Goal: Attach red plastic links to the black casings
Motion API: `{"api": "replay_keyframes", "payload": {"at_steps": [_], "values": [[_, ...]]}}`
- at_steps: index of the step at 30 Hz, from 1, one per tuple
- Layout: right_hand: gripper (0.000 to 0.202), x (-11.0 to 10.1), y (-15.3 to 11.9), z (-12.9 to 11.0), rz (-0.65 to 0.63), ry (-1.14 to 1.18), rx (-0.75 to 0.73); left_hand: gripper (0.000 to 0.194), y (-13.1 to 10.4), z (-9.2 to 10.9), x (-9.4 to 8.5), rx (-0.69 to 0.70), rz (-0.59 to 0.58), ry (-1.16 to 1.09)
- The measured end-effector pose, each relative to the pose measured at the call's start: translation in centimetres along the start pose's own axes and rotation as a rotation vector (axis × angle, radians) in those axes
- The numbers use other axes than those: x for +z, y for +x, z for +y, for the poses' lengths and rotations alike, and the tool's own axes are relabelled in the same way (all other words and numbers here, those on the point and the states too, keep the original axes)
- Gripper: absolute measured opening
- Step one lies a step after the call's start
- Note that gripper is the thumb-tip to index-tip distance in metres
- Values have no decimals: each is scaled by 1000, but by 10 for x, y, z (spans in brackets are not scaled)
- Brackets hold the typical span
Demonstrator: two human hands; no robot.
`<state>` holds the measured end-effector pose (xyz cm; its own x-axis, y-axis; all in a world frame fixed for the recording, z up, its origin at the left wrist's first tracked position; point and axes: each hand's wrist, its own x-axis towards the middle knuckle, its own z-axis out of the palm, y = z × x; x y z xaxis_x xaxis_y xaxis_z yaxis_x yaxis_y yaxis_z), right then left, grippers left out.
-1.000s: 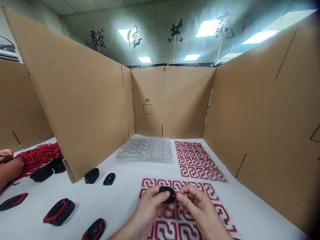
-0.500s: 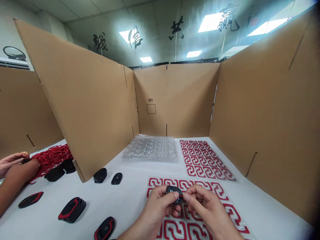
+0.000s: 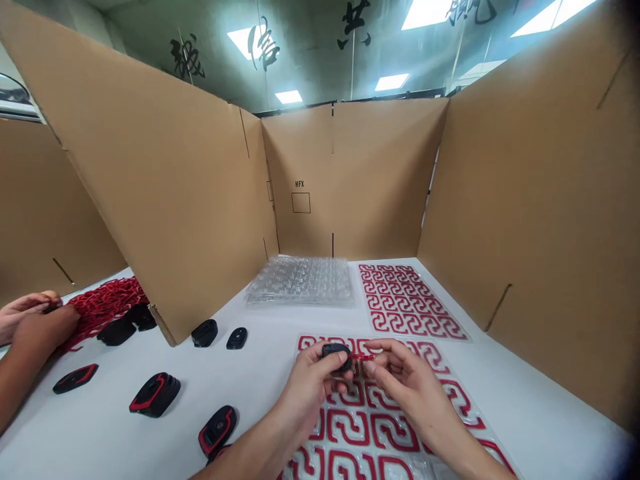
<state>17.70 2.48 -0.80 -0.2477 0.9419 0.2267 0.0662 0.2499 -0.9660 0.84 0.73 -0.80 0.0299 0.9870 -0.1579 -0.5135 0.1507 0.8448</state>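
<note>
My left hand [image 3: 313, 380] grips a small black oval part [image 3: 336, 356] between thumb and fingers. A thin red strip [image 3: 361, 357] runs from that part to my right hand [image 3: 403, 380], whose thumb and index finger pinch its far end. Both hands are above a clear sheet [image 3: 347, 427] with rows of red hooked shapes in it. To the left on the white table are a stack of black parts with red edging [image 3: 155, 395] and another red-edged black part [image 3: 217, 430].
Cardboard panels [image 3: 350, 187] wall the back and sides. Stacked clear plastic trays [image 3: 300, 281] and a second red-patterned sheet [image 3: 407, 300] lie farther back. At the left, another person's hands [image 3: 45, 323] are beside a red pile [image 3: 107, 303] and black parts [image 3: 117, 330].
The view has tilted down slightly. A red strip now shows stretched between the black part and my right hand, which has moved a little away from my left.
</note>
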Motion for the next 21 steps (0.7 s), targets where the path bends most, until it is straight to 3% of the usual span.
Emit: {"api": "replay_keyframes", "payload": {"at_steps": [3, 9, 14, 21], "values": [[37, -3, 4, 6, 51, -29, 2, 27, 0, 0, -1, -26, -2, -26], [34, 0, 2, -2, -95, -8, 60, 28, -3, 2, 2, -41, -73, -54], [37, 3, 1, -7, -118, 31, 120, 28, -5, 5, 3, -92, -94, -61], [38, 1, 2, -2, -136, 66, 126, 26, -4, 2, 1, -24, -87, -10]]}}
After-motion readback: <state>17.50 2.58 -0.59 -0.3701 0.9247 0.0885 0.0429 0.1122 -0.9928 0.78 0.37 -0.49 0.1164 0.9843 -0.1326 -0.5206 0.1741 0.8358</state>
